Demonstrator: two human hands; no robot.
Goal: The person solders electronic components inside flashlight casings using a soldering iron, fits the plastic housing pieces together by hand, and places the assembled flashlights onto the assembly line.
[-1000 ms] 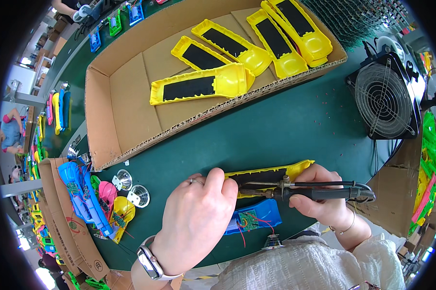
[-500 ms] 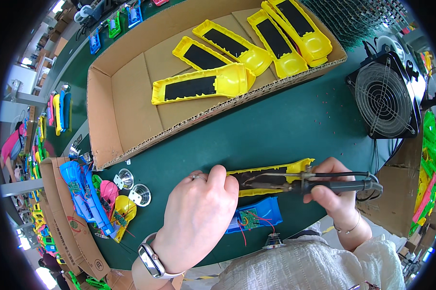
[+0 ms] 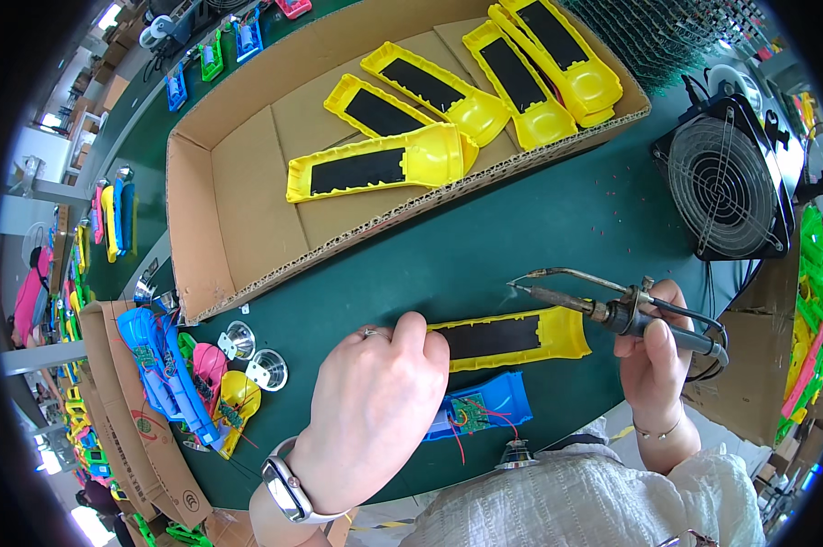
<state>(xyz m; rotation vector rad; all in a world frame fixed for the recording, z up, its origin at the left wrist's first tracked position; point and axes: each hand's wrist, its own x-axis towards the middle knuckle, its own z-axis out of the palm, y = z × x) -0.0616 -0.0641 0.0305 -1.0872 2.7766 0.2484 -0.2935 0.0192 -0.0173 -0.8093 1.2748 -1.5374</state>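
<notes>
Yellow shell [image 3: 512, 335], a long plastic half-casing with a black panel along its middle, lies flat on the green counter [image 3: 484, 246], just in front of the person and between the two hands. Its left end is under the left hand [image 3: 375, 415], which comes in from the lower edge with the back of the hand up, the wrist bent and a watch [image 3: 282, 481] on it; the fingers [image 3: 410, 330] are curled together and press down on that end of the shell. A ring shows on one finger.

To the right, the right hand [image 3: 653, 351] is held upright with the forearm coming up from below and a thin bracelet at the wrist. Its fingers are clamped round the dark handle of a soldering iron [image 3: 612, 310], whose tip points left and hangs just above the counter beyond the shell's far edge, apart from the shell.

Just beside the shell, on the near side, lies a blue shell [image 3: 493, 401] with a small circuit board and red wires in it. Farther back stands a shallow cardboard tray [image 3: 247, 173] holding more yellow shells, and a black fan [image 3: 726, 178] sits at the right.
</notes>
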